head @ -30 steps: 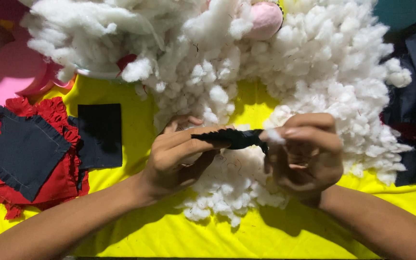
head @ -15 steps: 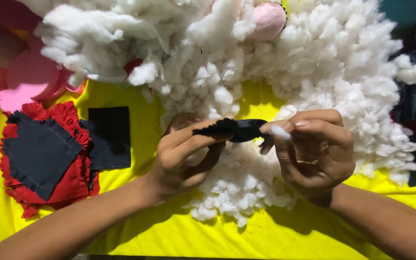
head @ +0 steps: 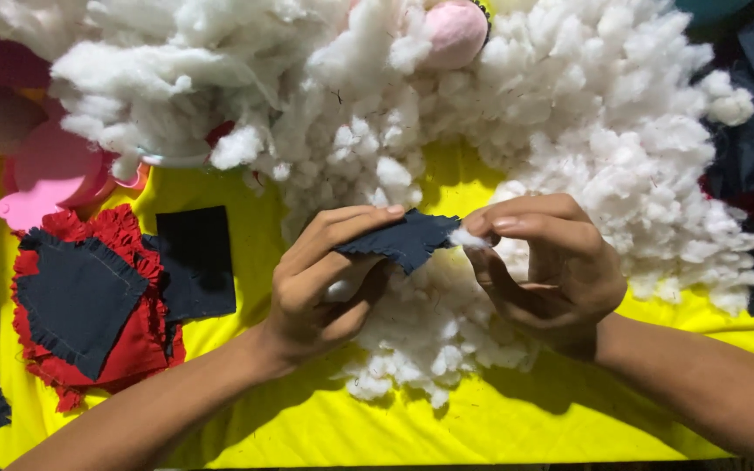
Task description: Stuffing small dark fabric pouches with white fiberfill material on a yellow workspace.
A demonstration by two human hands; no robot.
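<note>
— Yellow cloth (head: pixel 246 183) covers the table, a red-frilled patch (head: pixel 89 305) at nine o'clock, white stuffing (head: pixel 569 113) heaped from eleven to two. Which step?

— Filling, I'd judge. Left hand (head: pixel 320 288) pinches the dark fabric piece (head: pixel 407 240) at centre; right hand (head: pixel 547 266) has its fingertips closed on a stuffing tuft (head: pixel 464 237) at the piece's right end.

— Its axis?

— Nine to three, opening towards three — the tuft needs pressing inside.

- Stuffing (head: pixel 569 113): white, fluffy heap.
- Patch (head: pixel 407 240): dark navy, plain.
- Cloth (head: pixel 499 427): bright yellow.
- Frilled piece (head: pixel 124 349): red, under a navy square (head: pixel 76 301).
- Rectangle (head: pixel 195 262): black.
- Ball (head: pixel 455 30): pale pink.
- Plastic (head: pixel 41 174): pink.
</note>
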